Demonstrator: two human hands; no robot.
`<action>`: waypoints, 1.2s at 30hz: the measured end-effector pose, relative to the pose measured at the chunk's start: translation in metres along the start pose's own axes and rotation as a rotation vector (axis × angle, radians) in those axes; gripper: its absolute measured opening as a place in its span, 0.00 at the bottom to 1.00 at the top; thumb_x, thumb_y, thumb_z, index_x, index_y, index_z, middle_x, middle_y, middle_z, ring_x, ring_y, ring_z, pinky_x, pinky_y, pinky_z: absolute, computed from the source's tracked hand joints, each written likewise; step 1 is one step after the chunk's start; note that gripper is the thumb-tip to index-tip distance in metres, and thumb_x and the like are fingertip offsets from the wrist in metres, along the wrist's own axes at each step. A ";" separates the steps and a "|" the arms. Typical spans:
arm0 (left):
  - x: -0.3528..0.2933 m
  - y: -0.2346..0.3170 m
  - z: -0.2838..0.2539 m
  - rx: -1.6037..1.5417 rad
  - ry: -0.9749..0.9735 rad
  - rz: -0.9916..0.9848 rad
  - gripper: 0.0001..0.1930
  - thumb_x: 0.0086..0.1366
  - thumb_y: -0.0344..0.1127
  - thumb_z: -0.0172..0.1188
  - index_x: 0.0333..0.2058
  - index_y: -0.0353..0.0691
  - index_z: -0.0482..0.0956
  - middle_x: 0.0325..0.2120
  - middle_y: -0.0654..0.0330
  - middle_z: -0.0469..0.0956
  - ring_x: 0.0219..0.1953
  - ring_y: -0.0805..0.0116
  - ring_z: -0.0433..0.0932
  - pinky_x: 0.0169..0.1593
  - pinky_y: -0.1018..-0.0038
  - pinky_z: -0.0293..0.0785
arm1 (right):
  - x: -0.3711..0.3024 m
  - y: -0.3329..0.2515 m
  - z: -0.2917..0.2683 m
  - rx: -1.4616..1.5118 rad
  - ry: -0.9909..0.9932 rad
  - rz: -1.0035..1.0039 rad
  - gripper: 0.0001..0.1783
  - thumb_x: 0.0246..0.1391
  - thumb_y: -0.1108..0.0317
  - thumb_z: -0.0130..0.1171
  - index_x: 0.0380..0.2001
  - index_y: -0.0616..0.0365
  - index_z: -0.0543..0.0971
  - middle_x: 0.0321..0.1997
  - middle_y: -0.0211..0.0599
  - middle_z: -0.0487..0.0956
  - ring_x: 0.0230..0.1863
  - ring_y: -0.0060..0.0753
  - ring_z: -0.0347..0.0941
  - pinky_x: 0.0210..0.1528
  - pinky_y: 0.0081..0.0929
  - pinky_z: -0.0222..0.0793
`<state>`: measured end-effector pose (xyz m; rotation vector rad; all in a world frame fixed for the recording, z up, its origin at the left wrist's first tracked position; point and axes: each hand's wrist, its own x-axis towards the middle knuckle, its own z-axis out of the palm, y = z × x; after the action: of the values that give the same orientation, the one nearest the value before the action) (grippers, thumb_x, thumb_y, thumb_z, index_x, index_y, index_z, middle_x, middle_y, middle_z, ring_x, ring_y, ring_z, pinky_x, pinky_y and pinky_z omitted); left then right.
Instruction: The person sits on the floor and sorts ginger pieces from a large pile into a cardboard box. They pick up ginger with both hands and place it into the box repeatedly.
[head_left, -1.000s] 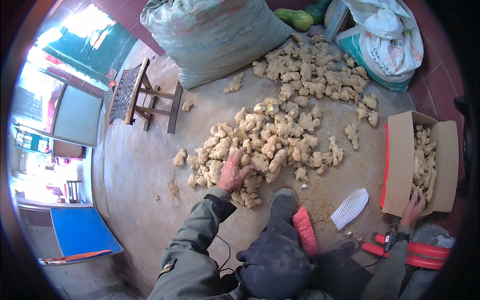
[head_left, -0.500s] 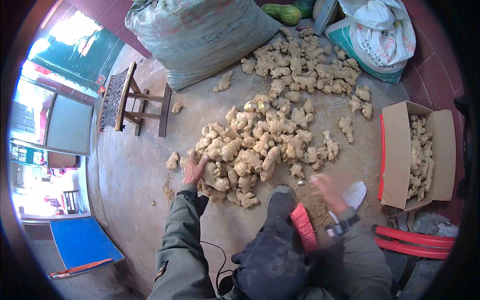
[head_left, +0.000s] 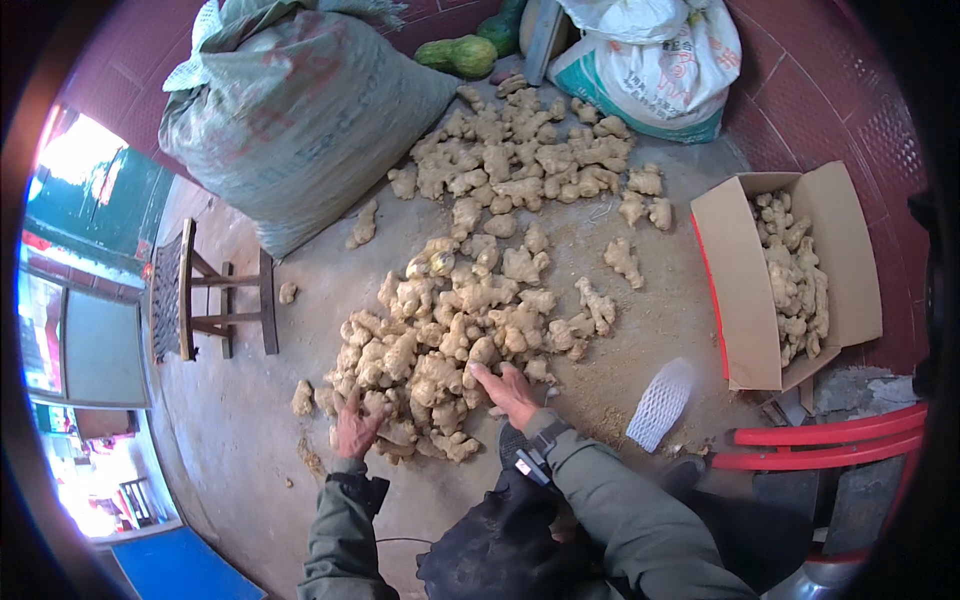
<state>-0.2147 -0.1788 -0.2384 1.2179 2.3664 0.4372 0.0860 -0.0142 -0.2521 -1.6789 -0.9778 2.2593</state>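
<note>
A heap of knobbly tan ginger roots (head_left: 455, 335) lies on the concrete floor in front of me. At its near left side my left hand (head_left: 356, 430) is open, fingers spread against the outer roots. My right hand (head_left: 509, 394) rests at the near right side, thumb and fingers apart, touching the roots; its fingertips are partly hidden. Neither hand grasps a root. Farther off, a second spread of ginger (head_left: 530, 150) nearly joins the heap. A white foam net sleeve (head_left: 661, 403) lies on the floor to the right of my right hand.
An open cardboard box (head_left: 748, 290) with ginger inside stands at right. Behind the ginger are a bulging woven sack (head_left: 300, 120), a green gourd (head_left: 458, 56) and a white-and-teal sack (head_left: 650, 75). A wooden stool (head_left: 225, 295) stands left; red curved bars (head_left: 830, 440) sit at lower right.
My right hand has moved left from beside the foam sleeve to the heap. My left hand stays at the heap's near left. The view has shifted right, and the red brush is out of sight.
</note>
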 end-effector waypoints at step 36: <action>-0.040 0.146 0.051 -0.358 -0.371 0.334 0.37 0.58 0.23 0.66 0.69 0.37 0.72 0.48 0.50 0.83 0.49 0.57 0.83 0.54 0.63 0.80 | 0.000 0.061 -0.020 -0.063 -0.182 -0.296 0.46 0.51 0.54 0.72 0.71 0.60 0.68 0.61 0.49 0.79 0.61 0.41 0.74 0.62 0.37 0.71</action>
<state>-0.0676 -0.1260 -0.2044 1.3807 1.6942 0.6454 0.1188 -0.0530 -0.2906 -1.2653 -1.2563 2.2271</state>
